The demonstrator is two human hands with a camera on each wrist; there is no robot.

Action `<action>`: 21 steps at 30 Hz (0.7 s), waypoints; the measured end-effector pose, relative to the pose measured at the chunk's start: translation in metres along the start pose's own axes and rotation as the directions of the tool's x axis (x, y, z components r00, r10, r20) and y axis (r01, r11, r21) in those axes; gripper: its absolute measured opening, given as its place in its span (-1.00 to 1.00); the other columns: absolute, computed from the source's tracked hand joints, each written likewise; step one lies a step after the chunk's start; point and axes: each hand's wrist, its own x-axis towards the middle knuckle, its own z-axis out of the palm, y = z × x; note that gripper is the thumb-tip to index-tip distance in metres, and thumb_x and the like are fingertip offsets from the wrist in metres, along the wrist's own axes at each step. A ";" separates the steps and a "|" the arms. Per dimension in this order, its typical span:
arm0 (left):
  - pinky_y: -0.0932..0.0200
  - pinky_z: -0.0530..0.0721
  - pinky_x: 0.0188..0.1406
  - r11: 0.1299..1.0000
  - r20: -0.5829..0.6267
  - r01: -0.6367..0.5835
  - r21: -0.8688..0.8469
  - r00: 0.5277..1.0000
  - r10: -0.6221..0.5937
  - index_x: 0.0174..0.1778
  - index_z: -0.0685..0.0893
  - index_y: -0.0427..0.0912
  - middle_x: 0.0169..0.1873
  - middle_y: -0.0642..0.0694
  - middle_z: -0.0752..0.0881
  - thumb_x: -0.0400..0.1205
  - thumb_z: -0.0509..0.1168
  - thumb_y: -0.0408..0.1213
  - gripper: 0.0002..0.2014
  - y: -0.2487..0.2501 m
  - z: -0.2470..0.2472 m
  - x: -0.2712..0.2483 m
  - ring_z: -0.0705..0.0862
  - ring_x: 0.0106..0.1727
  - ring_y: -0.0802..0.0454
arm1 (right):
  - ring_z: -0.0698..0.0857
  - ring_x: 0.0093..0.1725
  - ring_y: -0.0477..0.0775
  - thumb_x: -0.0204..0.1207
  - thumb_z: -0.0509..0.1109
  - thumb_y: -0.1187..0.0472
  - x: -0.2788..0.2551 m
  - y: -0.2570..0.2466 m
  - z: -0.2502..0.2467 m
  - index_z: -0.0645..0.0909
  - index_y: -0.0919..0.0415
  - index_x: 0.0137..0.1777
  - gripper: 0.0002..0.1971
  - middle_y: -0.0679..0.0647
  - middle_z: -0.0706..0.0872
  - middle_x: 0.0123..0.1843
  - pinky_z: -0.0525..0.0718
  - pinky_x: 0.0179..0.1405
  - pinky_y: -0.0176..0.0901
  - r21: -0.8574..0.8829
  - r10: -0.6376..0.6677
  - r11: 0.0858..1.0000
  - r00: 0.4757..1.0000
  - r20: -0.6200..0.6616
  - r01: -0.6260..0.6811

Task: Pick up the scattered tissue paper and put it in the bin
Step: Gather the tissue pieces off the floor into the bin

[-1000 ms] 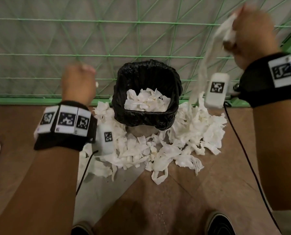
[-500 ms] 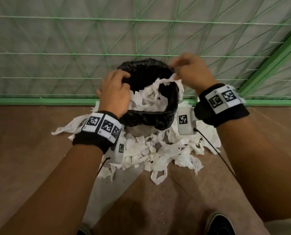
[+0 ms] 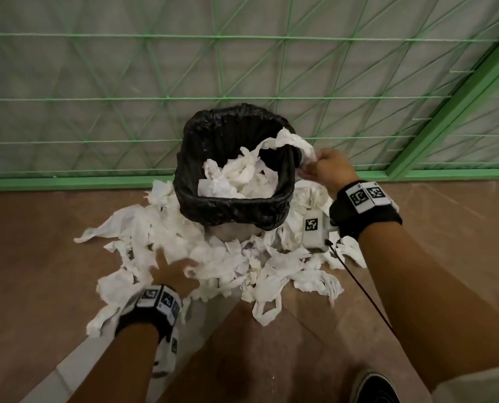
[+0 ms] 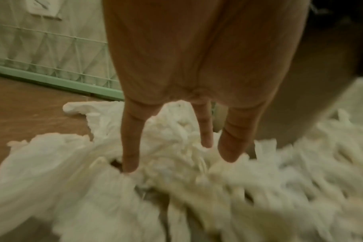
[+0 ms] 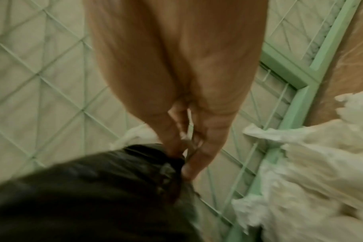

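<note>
Item 1: bin, lined with a black bag, standing on the brown floor just in front of the green mesh fence. It is partly filled with white tissue; 1 long strip of tissue trails out of the heap and over the bin's far right rim.

Item 2: scattered tissue paper, torn white pieces ringing the base of the bin on the left, front and right. The thickest drift lies in front and to the left, with a few strands reaching out toward you across the floor.

Item 3: your right hand, raised at the bin's right rim. The head view shows its fingers curled, pinching the outer end of the trailing strip. The right wrist view is blurred but shows your fingertips drawn together against the black bag at the rim, with a little pale tissue between the fingers.

Item 4: your left hand, low over the pile at the bin's front left, motion-blurred in the head view. In the left wrist view your fingers are straight and spread, tips down into the tissue, closed around nothing.

Item 5: 2 black wristbands with square printed markers, 1 on each wrist, the right one with a thin black cable running back toward you.

Item 6: 1 dark shoe at the lower edge of the head view.
</note>
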 end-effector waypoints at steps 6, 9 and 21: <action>-0.02 0.63 0.20 0.974 -0.257 -0.159 0.162 0.946 0.197 0.01 0.69 -0.30 0.12 -0.26 0.69 0.53 0.28 -0.40 -0.82 -0.001 0.020 -0.003 0.67 0.17 -0.21 | 0.81 -0.23 0.22 0.31 0.52 0.37 -0.041 -0.106 -0.016 0.64 0.15 -0.25 -0.86 0.19 0.74 -0.23 0.82 -0.18 0.01 0.169 -0.418 0.890 0.906 -0.066 0.423; -0.14 0.66 0.04 0.970 -0.371 -0.189 0.154 0.899 0.234 0.13 0.54 -0.25 0.04 -0.24 0.69 0.58 0.24 -0.36 -0.78 0.004 0.010 -0.004 0.68 0.09 -0.29 | 0.79 -0.28 0.14 0.38 0.49 0.45 -0.056 -0.131 -0.010 0.62 0.24 0.17 -0.64 0.13 0.65 -0.01 0.76 -0.29 -0.13 0.233 -0.404 0.907 0.882 0.241 0.352; -0.33 0.40 0.28 0.992 -0.503 -0.112 0.061 0.855 0.127 0.15 0.48 -0.15 0.21 -0.26 0.52 0.68 0.06 -0.18 -0.79 0.021 -0.028 -0.029 0.48 0.28 -0.34 | 0.51 0.44 0.34 0.51 0.42 0.01 -0.034 0.126 -0.014 0.44 -0.03 0.49 -0.47 0.27 0.32 0.59 0.54 0.41 0.07 -0.761 0.327 0.637 0.937 0.126 -0.120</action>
